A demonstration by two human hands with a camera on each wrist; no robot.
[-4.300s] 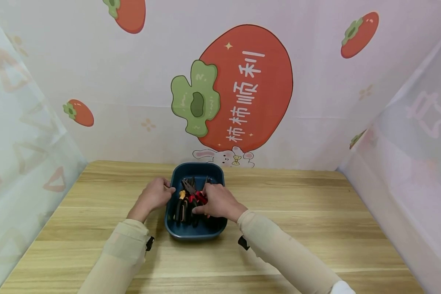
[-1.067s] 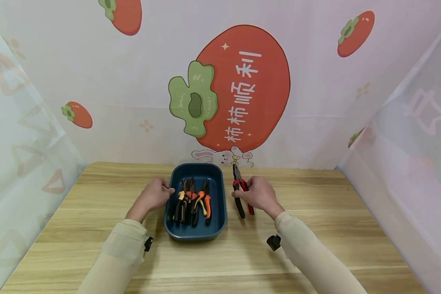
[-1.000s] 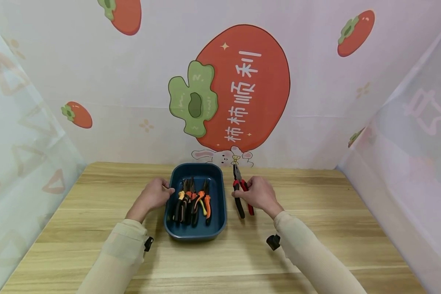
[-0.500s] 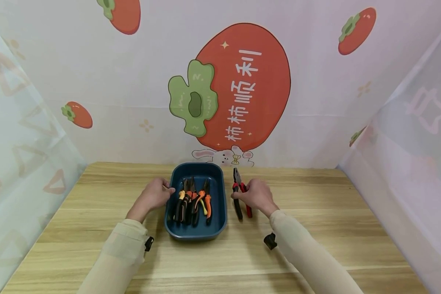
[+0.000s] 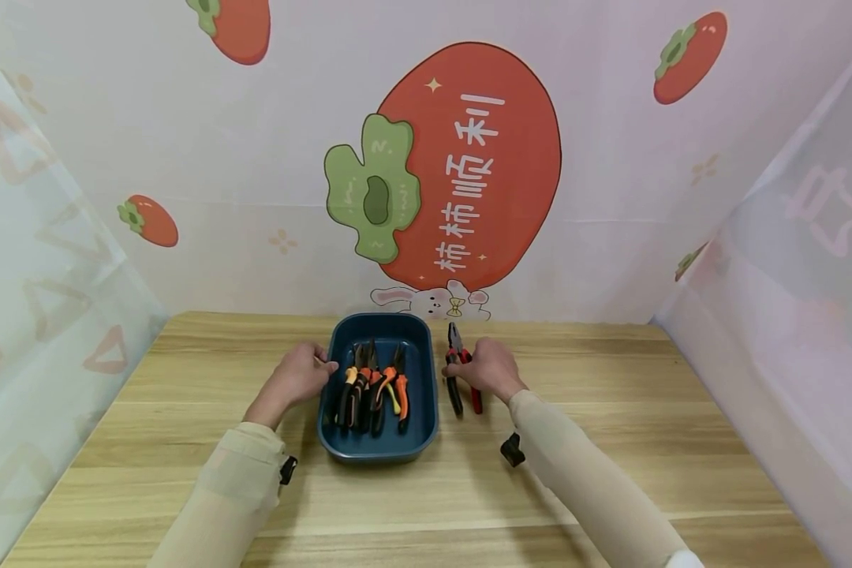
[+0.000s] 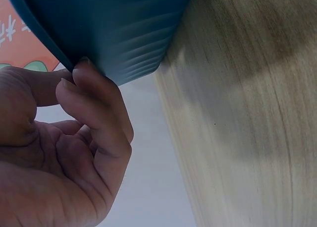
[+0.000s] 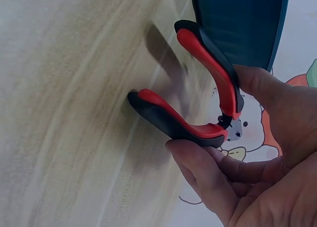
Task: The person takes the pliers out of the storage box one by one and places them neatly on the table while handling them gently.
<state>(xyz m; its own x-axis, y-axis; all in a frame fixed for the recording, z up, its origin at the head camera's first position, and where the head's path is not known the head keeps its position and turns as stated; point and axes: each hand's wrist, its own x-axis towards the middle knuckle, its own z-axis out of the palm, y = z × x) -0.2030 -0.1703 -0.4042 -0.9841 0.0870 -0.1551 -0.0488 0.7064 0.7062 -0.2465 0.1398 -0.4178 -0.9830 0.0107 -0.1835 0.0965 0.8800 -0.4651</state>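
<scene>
My left hand (image 5: 300, 376) pinches the left rim of a dark blue plastic bin (image 5: 376, 450), thumb inside and fingers outside. The ribbed outer wall of the bin (image 6: 133, 33) shows in the left wrist view. Just right of the bin, my right hand (image 5: 491, 368) holds pliers (image 5: 456, 338) with red and black handles between thumb and fingers. Their nose points toward the back wall. In the right wrist view the pliers' handles (image 7: 213, 71) are spread apart; whether a handle end touches the table cannot be told. Several pliers (image 5: 376, 386) with orange, yellow and black handles lie in the bin.
The wooden table (image 5: 596, 442) extends to both sides and in front of the bin. A printed cloth backdrop (image 5: 277, 158) stands directly behind the table's far edge, and cloth walls slope at left and right.
My right hand has brought the red and black pliers out of the bin to its right side. Over the last second it shifted slightly left with them. The left hand stays on the rim.
</scene>
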